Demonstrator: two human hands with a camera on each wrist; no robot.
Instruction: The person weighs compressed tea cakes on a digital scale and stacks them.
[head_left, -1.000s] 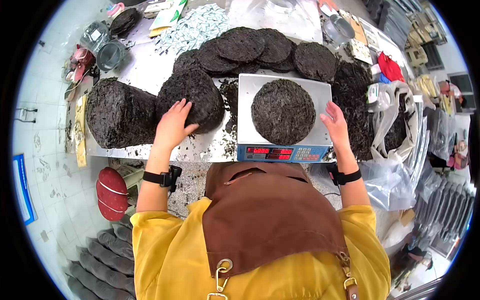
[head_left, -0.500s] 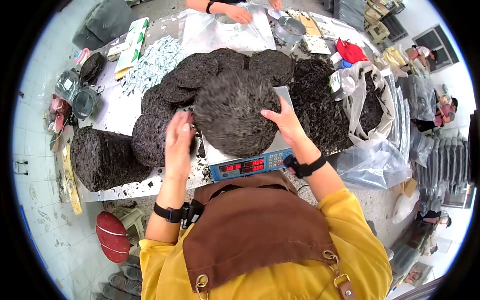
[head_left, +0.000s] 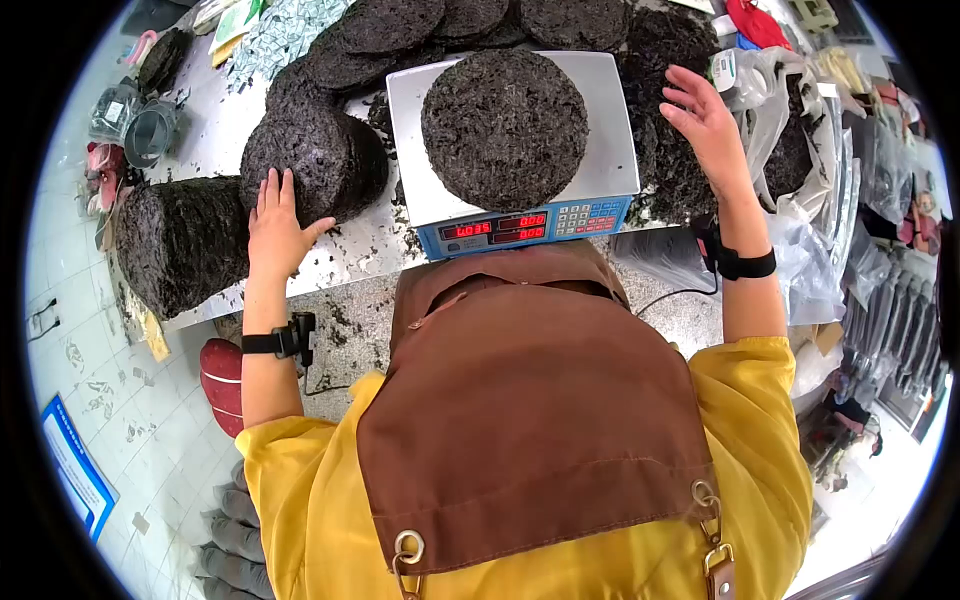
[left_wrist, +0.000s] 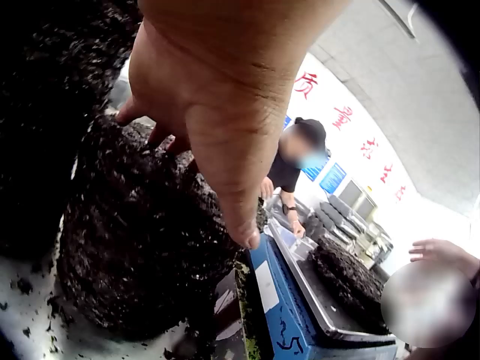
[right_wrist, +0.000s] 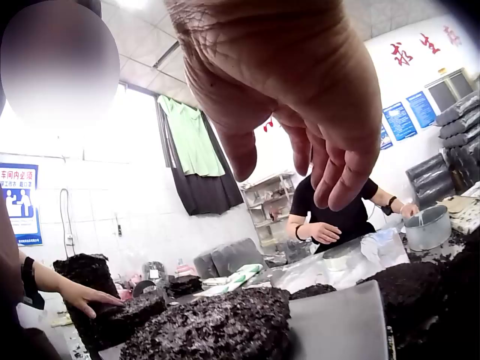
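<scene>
A round dark cake of what looks like dried seaweed [head_left: 505,130] lies flat on the metal pan of a blue weighing scale [head_left: 615,130] with lit red digits. To its left, my left hand [head_left: 278,228] rests with extended fingers on the near side of a stack of similar cakes [head_left: 325,160]; in the left wrist view those fingertips lie on the stack's top edge. My right hand [head_left: 705,125] is raised beyond the pan's right side, above loose dark seaweed [head_left: 665,60], holding nothing. The right wrist view shows its fingers loosely bent over the scale area.
Another tall stack of cakes [head_left: 180,245] lies at the far left. More cakes [head_left: 390,25] overlap behind the scale, near scattered small white packets [head_left: 285,45]. A plastic bag [head_left: 790,140] of dark material stands at the right. Across the table works another person [right_wrist: 330,214].
Half a second ago my right hand held a blurred cake above the scale, left hand beside it. Now the cake lies on the pan, my right hand is off it, and my left is on the stack.
</scene>
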